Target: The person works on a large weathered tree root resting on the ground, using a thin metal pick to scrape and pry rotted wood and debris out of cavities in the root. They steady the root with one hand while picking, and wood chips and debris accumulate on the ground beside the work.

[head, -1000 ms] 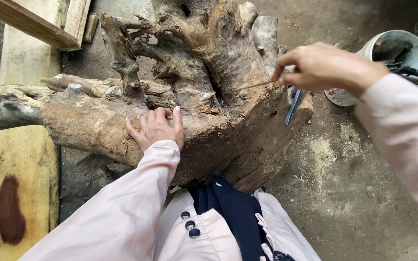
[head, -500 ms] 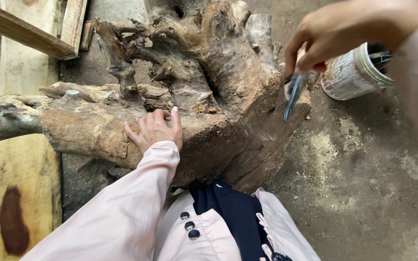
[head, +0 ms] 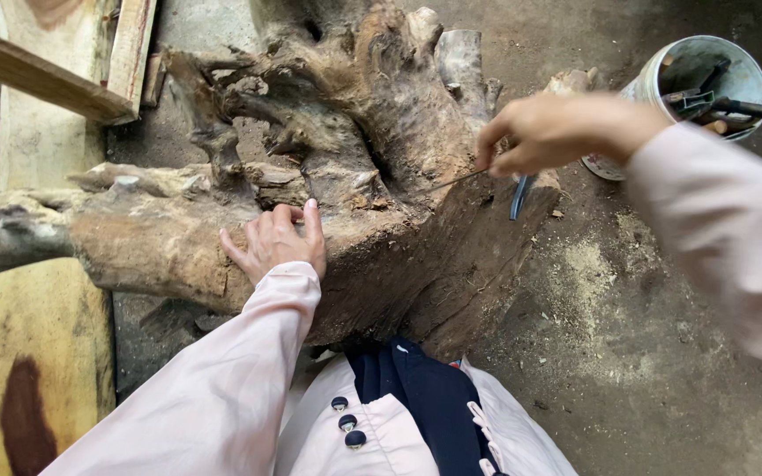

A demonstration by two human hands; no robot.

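Note:
A big gnarled tree root stump (head: 372, 159) lies across the ground in front of me. My left hand (head: 277, 240) rests flat on its bark, fingers apart, holding nothing. Over the stump's right side, my right hand (head: 556, 132) grips a thin metal tool with a blue handle (head: 519, 196). The tool's slim shaft (head: 451, 183) points left and its tip touches the wood near the stump's middle. Both arms wear pale pink sleeves.
A white bucket (head: 654, 84) holding several hand tools stands on the ground at the upper right. Wooden planks (head: 46, 84) lie at the left, one slab (head: 33, 353) reaching down to the lower left. Pale sawdust (head: 588, 264) is scattered on the dirt to the right of the stump.
My right hand rose off the stump with the tool, then came back down so the tip touches the wood again. My left hand stayed flat on the bark.

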